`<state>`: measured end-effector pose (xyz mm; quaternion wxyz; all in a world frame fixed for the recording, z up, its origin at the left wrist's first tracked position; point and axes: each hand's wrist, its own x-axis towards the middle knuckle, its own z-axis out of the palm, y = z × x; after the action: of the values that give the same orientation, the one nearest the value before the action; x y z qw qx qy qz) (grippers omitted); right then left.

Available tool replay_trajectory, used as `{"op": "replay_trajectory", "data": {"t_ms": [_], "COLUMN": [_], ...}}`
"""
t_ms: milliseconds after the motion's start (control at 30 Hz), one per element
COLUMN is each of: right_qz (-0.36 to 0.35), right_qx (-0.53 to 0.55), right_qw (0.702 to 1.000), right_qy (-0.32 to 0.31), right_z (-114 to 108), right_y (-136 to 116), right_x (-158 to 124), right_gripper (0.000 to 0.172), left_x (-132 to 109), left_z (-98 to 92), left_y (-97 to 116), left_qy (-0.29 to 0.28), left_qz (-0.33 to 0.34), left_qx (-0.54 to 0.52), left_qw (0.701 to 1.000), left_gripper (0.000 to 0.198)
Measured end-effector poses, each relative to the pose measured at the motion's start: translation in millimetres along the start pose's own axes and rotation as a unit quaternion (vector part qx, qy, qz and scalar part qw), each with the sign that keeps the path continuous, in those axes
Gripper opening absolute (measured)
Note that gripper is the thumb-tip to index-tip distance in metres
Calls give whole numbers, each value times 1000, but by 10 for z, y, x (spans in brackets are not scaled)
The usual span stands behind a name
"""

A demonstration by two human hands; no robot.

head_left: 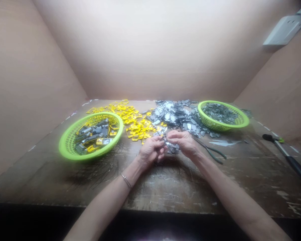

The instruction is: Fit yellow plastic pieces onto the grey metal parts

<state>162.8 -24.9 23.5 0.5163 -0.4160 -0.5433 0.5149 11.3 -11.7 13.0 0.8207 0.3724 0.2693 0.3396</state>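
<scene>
My left hand (153,149) and my right hand (182,142) meet over the middle of the table, fingertips close together. Between them is a small silvery metal piece (165,138), mostly covered by the fingers. The left fingers are curled round it, while the right thumb and forefinger pinch at its upper side. Its exact kind is too small to make out. Just beyond the hands lie a heap of silver metal pieces (169,115) and a spread of yellow frame-shaped pieces (139,129).
A green basket (65,147) at left holds grey and yellow pieces; another green basket (223,127) at right holds silver ones. Green-handled pliers (214,154) lie beside my right wrist. A black-handled tool (297,167) rests at far right. Walls enclose the table (150,197).
</scene>
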Motion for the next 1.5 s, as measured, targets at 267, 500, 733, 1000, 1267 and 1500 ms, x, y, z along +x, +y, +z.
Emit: {"op": "replay_trajectory", "data": {"t_ms": [267, 500, 733, 1000, 1267, 1500], "right_qz": [-4, -1, 9, -33, 16, -221], "right_qx": [26, 25, 13, -33, -8, -302], "right_qw": [1000, 1000, 1000, 995, 995, 919], "right_qy": [1, 13, 19, 93, 98, 124], "right_z": [18, 22, 83, 244, 311, 318], "right_y": [56, 153, 261, 251, 234, 241], "right_x": [5, 37, 40, -39, -92, -115], "right_gripper": [6, 5, 7, 6, 12, 17], "left_x": [-3, -42, -15, -21, -18, 4], "left_z": [3, 110, 144, 151, 147, 144], "left_y": [0, 5, -15, -60, -74, -57], "left_qy": [-3, 91, 224, 269, 264, 225], "left_qz": [3, 2, 0, 88, 94, 53], "left_qx": [-13, -32, -20, -12, 3, -38], "left_qw": [1000, 995, 975, 959, 960, 972], "left_gripper": [17, 26, 21, 15, 12, 14]}}
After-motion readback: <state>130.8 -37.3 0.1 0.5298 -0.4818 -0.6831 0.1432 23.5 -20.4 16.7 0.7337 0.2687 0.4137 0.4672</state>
